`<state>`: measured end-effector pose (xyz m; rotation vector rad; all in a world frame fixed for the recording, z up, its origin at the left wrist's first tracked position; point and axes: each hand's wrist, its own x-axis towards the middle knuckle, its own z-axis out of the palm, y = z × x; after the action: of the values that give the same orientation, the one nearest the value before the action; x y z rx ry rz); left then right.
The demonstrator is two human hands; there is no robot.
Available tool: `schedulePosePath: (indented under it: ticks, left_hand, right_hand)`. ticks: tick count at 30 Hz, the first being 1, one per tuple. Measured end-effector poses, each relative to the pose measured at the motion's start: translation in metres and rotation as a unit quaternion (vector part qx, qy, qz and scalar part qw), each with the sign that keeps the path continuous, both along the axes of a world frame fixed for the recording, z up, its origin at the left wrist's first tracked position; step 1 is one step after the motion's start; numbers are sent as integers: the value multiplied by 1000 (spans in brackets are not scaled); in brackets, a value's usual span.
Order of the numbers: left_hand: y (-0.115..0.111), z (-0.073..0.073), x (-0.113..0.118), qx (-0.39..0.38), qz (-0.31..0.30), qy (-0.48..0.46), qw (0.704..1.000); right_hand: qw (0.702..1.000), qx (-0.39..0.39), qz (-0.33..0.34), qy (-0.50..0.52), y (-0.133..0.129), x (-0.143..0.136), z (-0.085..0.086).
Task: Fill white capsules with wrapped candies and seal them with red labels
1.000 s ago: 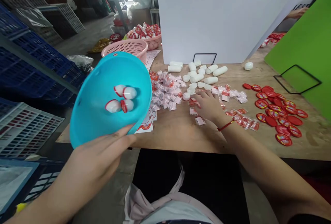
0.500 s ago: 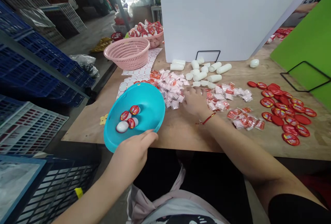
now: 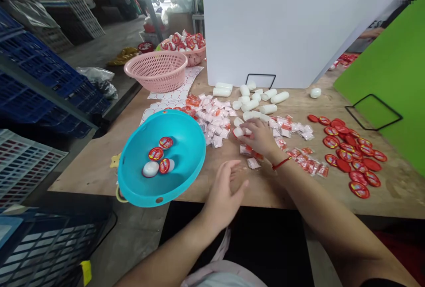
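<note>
A turquoise plastic basin (image 3: 186,136) rests on the table's front left, holding several white capsules (image 3: 151,169) with round red printed caps. My left hand (image 3: 227,194) is to the right of the basin and apart from it, palm turned inward, thumb and fingers spread, nothing in it. Over the small clear packets, my right hand (image 3: 260,136) has its fingers curled at a white capsule with a red rim (image 3: 238,132); its fingers partly cover it. Pink-and-white packets (image 3: 215,119) lie in a heap left of that hand. White plastic cups (image 3: 250,105), some stacked into tubes, lie behind it.
Red printed caps (image 3: 348,147) are spread at the right. A pink basket (image 3: 156,72) stands at the back left, before another filled with capsules (image 3: 186,41). A white board (image 3: 259,26) and a green board (image 3: 388,70) rise behind. Blue crates (image 3: 43,66) are at the left.
My left hand has let go of the basin and moved right; the basin now sits flatter on the table. My right hand has shifted slightly, with a white capsule now showing at its fingertips.
</note>
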<state>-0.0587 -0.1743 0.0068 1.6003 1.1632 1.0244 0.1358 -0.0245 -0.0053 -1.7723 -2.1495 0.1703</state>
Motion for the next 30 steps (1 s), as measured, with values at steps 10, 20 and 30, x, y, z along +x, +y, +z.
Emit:
schedulePosePath:
  ticks: [10,20,30]
  left_hand:
    - [64,-30,22,-7,58,19,998]
    - [85,-15,30,63,62,294,952]
    - [111,-14,38,9,94,211,973]
  right_hand:
    - [998,-10,-43,-35,49,-8,17]
    - [992,-62,36,-107,32,-3,18]
    - [973,47,54,217,26,-23,45]
